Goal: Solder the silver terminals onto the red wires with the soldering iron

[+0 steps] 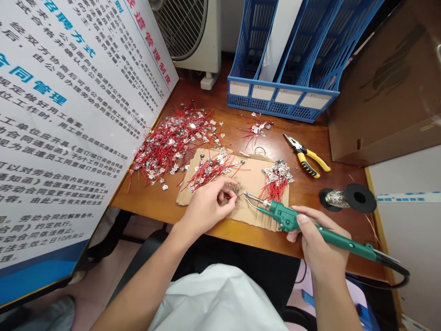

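The head view looks down on a wooden worktop (310, 184) where soldering is in hand. The left hand (208, 204) pinches a thin red wire (233, 196) between thumb and fingertips, holding it down on a sheet of cardboard (255, 177) beside a dark scorched patch. The right hand (315, 243) is wrapped around a green soldering iron (310, 227), gripped like a pen, its metal tip (248, 196) just at the end of the pinched wire; whether they touch is too fine to tell. The step looks like the joint itself: tip brought to the wire end. I judge the next move calls for a steady left pinch and only a light press of the tip, with fingers kept clear of the hot metal close by. On the cardboard lie a loose bunch of wires (210, 170) and, right of the tip, a tidier bundle (277, 179). A large heap (172, 145) of red wires with small metal tabs lies to the left near a printed board (69, 115). Pliers (306, 156) with yellow handles and a solder spool (347, 197) lie to the right; blue file racks (285, 87) stand behind.
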Action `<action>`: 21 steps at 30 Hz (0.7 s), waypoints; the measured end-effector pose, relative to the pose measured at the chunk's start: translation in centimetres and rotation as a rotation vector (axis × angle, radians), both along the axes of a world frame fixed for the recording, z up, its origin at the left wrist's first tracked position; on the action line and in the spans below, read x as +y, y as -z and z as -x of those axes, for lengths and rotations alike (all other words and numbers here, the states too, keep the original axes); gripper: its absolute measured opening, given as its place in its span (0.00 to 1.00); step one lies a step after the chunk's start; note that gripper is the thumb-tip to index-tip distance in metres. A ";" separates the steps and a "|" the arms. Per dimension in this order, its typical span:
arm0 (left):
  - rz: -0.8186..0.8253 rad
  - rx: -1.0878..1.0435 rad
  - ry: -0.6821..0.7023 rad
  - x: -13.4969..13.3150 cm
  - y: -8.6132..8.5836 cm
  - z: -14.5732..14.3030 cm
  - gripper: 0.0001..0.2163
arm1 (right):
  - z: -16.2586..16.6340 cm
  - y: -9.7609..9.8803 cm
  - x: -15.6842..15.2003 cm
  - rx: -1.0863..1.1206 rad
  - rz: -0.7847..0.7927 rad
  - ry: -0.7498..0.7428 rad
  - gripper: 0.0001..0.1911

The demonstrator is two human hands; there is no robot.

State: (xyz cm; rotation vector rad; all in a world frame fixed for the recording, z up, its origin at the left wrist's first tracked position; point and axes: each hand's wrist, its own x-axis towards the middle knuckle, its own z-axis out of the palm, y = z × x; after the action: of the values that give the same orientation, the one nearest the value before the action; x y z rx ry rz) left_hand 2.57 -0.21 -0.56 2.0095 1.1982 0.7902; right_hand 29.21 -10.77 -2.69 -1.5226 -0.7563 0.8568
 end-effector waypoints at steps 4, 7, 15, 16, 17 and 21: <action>0.003 -0.012 0.005 0.0 0.0 0.0 0.16 | 0.0 -0.1 -0.1 0.011 -0.008 -0.016 0.12; 0.004 -0.014 0.001 0.0 0.0 0.0 0.16 | 0.0 -0.1 -0.1 0.000 0.001 -0.019 0.12; -0.003 -0.008 -0.013 -0.2 -0.1 -0.1 0.15 | 1.2 -1.5 -0.1 0.013 0.034 0.030 0.08; -0.005 -0.008 -0.016 -0.2 -0.1 0.0 0.15 | 1.3 -1.6 -0.1 0.020 0.029 0.026 0.07; -0.006 -0.012 -0.018 -0.2 0.0 0.0 0.15 | 1.3 -1.6 -0.1 0.024 0.019 0.019 0.07; 0.000 -0.031 -0.026 -0.3 0.2 0.0 0.16 | 0.7 -0.9 0.0 0.006 -0.004 -0.001 0.10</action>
State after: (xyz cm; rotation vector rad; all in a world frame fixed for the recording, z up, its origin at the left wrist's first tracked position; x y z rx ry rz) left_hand 2.56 -0.49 -0.72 1.9782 1.2090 0.8303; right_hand 28.51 -10.82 -1.78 -1.5153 -0.7537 0.8598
